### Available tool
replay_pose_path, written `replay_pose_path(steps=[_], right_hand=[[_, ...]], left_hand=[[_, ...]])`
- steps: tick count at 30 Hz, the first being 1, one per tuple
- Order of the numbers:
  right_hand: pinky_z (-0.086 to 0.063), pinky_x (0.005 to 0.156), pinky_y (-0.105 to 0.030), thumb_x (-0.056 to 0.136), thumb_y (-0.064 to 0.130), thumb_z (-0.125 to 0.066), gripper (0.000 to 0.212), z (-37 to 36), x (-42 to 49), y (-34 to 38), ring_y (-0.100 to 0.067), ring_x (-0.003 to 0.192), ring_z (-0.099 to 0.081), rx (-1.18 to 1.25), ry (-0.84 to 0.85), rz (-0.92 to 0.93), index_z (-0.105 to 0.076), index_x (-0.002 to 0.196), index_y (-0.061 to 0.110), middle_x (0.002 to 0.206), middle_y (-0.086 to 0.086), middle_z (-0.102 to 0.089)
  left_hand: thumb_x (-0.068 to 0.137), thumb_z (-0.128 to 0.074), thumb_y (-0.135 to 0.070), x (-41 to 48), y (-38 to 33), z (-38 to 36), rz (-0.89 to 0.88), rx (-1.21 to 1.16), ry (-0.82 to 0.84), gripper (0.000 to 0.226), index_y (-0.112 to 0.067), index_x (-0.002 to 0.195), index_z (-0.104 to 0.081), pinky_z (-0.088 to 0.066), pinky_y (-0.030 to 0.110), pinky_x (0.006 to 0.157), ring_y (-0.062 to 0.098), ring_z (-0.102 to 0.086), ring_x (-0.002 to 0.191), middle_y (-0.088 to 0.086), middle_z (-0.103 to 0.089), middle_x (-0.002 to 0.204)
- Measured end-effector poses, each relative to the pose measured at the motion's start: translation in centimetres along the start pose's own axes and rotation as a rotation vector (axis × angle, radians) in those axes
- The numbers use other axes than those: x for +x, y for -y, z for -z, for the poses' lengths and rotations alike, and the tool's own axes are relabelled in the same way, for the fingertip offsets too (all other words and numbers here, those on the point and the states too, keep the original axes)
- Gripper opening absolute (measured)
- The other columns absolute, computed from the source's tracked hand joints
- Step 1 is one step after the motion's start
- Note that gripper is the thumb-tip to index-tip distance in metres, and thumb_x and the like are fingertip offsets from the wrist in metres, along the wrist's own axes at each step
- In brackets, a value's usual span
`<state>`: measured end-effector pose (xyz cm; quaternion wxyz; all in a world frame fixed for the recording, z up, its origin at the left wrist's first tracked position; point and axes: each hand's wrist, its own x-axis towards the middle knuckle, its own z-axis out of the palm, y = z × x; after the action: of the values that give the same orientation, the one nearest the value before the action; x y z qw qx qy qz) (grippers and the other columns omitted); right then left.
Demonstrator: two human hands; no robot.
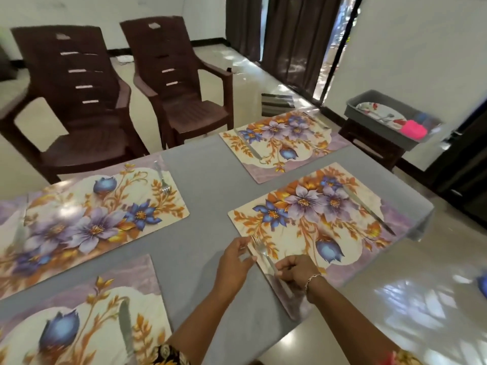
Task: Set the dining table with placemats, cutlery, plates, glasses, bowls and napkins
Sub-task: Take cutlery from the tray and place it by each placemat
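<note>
The left hand lies flat and open, fingertips touching the near left edge of the placemat on the desk, gripping nothing. Between the hands the fork lies along that edge, tines away. The right hand, nearer its handle, pinches it loosely

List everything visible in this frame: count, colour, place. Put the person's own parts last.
Placemats: four, floral purple and orange, on the table.
Table: one, grey.
Forks: two clear, silver, on mat edges.
Knives: three clear, silver, on mats.
Chairs: two, dark brown, far side.
Tub: one, grey, on a stool at right, holding a plate and a pink item.
Left hand: beside the near fork.
Right hand: fingers on that fork's handle.
</note>
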<state>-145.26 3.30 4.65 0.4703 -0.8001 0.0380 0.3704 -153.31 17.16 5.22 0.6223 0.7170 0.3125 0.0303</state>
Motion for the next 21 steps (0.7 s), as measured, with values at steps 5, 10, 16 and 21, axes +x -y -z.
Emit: replay_pose_path(steps=[5,10,16,21], right_hand=[[-0.047,0.059,-0.023,0.073,-0.012,-0.064,0.031,0.1,0.7,-0.5,-0.015,0.060,-0.054,-0.192,0.017,0.040,-0.061,0.060,0.016,0.060,-0.001,-0.057],[-0.047,0.069,-0.022,0.073,0.008,-0.073,0.030,0.2,1.0,-0.3,-0.017,0.071,-0.060,-0.489,0.053,0.153,-0.055,0.058,0.027,0.062,0.007,-0.058],[-0.034,0.064,-0.021,0.078,0.029,-0.070,0.018,0.4,0.9,-0.3,-0.017,0.083,-0.058,-0.731,-0.002,0.272,-0.053,0.076,0.023,0.094,-0.003,-0.068],[-0.039,0.070,-0.027,0.085,0.027,-0.059,0.030,-0.1,0.7,-0.7,-0.025,0.098,-0.059,-0.943,0.014,0.411,-0.050,0.112,0.019,0.107,-0.009,-0.061]], left_hand=[[0.088,-0.061,-0.006,-0.1,0.9,-0.8,-0.060,0.163,-0.087,0.034,-0.018,0.120,-0.055,-0.042,0.023,0.095,0.011,-0.050,0.117,0.000,-0.056,0.128],[0.089,-0.060,-0.005,-0.3,1.1,-2.0,-0.048,0.241,-0.114,0.038,-0.015,0.125,-0.053,-0.041,0.025,0.099,0.016,-0.048,0.125,0.002,-0.055,0.132],[0.089,-0.060,-0.006,-0.4,1.1,-3.2,-0.046,0.296,-0.136,0.037,-0.015,0.125,-0.054,-0.040,0.025,0.100,0.017,-0.049,0.125,0.002,-0.055,0.133],[0.089,-0.059,-0.003,-0.5,1.4,-3.7,-0.049,0.270,-0.158,0.034,-0.014,0.121,-0.057,-0.040,0.024,0.099,0.018,-0.051,0.123,0.003,-0.057,0.131]])
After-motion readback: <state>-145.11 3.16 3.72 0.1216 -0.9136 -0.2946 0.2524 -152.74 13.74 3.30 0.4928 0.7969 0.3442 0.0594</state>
